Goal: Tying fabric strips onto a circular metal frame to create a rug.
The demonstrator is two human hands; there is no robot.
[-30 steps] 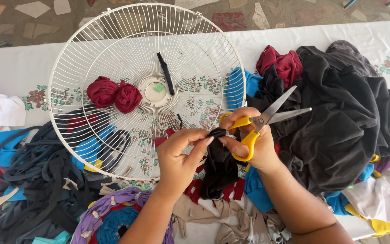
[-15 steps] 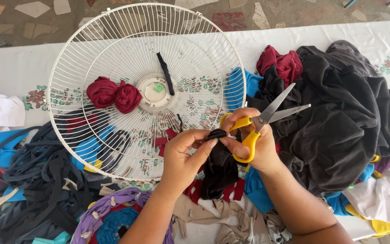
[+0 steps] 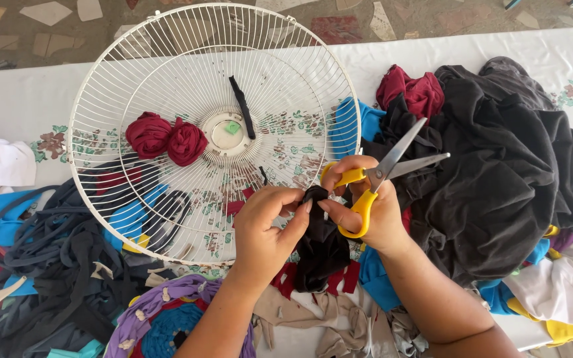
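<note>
Fingers (image 3: 300,207) of the left hand (image 3: 263,229) pinch the top of a black fabric scrap (image 3: 319,245), and the right hand's (image 3: 373,209) thumb and forefinger press on the same bunched end, so the cloth hangs taut between both hands just above the counter (image 3: 28,99). The right hand also carries yellow-handled scissors (image 3: 379,176), looped over its other fingers with the blades parted and pointing away to the right, which keeps the edges clear of the pinch. Just beyond the hands lies a white wire fan guard (image 3: 213,126), with two dark red fabric knots (image 3: 166,138) tied on its wires near the hub. A heap of dark cloth (image 3: 499,166) lies to the right.
</note>
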